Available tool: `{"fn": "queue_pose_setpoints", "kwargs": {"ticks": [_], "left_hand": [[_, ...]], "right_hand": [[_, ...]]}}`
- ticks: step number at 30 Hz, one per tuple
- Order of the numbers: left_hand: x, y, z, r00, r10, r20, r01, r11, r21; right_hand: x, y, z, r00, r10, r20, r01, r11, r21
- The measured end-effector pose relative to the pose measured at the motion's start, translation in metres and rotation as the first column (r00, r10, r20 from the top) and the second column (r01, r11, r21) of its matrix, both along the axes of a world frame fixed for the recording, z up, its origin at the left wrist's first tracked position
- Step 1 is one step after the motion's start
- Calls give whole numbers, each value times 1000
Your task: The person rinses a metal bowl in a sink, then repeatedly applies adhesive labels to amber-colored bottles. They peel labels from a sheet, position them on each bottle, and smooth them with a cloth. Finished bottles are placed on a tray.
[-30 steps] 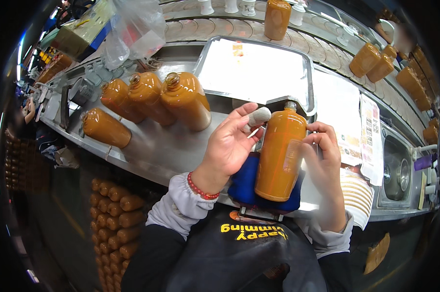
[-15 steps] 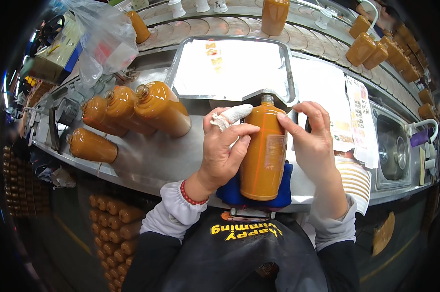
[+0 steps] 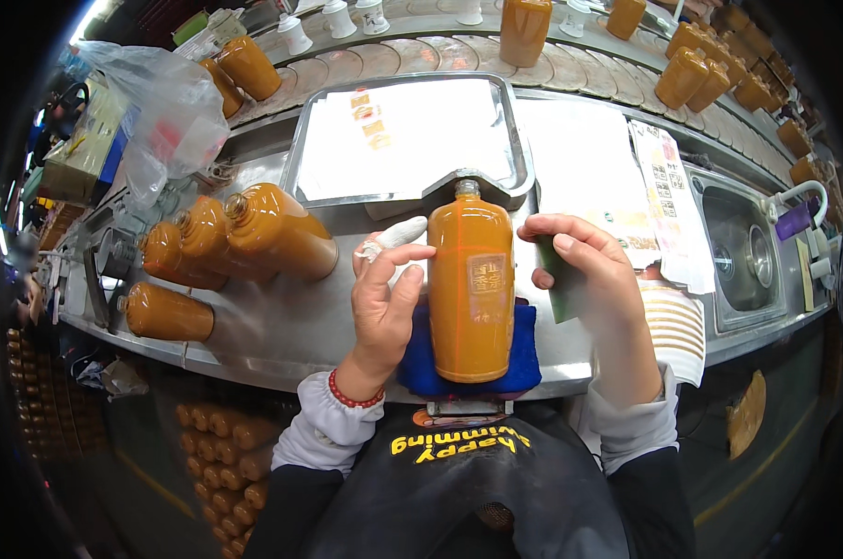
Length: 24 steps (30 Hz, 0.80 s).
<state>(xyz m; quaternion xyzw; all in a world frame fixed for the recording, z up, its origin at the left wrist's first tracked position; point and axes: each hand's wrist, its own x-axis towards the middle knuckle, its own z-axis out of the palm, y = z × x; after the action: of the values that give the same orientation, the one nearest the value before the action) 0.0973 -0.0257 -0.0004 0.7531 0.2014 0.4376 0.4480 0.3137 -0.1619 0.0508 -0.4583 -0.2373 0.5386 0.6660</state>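
A glossy amber-brown bottle [image 3: 468, 340] lies on a blue cloth pad [image 3: 416, 359], its glass neck resting in a grey metal holder [image 3: 440, 192]. A rectangular label [image 3: 488, 272] shows on its upper face, and thin red light lines cross it. My left hand [image 3: 381, 303] is at the bottle's left side, fingers apart, index fingertip by its edge; one finger is wrapped in white. To the right of the bottle, apart from it, my right hand [image 3: 608, 279] grips a thin dark green flat piece [image 3: 561, 289].
Several amber bottles [image 3: 282, 233] stand at the left. Behind the holder, a metal tray [image 3: 300, 177] holds white sheets with small labels. A conveyor [image 3: 403, 61] carries bottles along the back. Printed sheets [image 3: 668, 186], stacked white cups [image 3: 675, 321] and a sink [image 3: 734, 331] are at the right.
My right hand has drawn away from the bottle to the right, and the green piece now shows in it. My left fingers have come off the bottle's face. The view has shifted slightly.
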Motion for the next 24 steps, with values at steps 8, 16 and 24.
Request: {"fn": "queue_pose_setpoints", "kwargs": {"ticks": [8, 16, 24], "left_hand": [[-5, -5, -10, 1000, -17, 4, 18, 986, -164], [-20, -25, -9, 991, 65, -119, -53, 993, 103], [-24, -33, -19, 988, 76, -133, -69, 996, 55]], "right_hand": [[-2, -7, -19, 933, -77, 353, 66, 997, 44], [-13, 11, -15, 457, -235, 858, 53, 970, 237], [-10, 24, -11, 20, -345, 938, -17, 938, 345]]}}
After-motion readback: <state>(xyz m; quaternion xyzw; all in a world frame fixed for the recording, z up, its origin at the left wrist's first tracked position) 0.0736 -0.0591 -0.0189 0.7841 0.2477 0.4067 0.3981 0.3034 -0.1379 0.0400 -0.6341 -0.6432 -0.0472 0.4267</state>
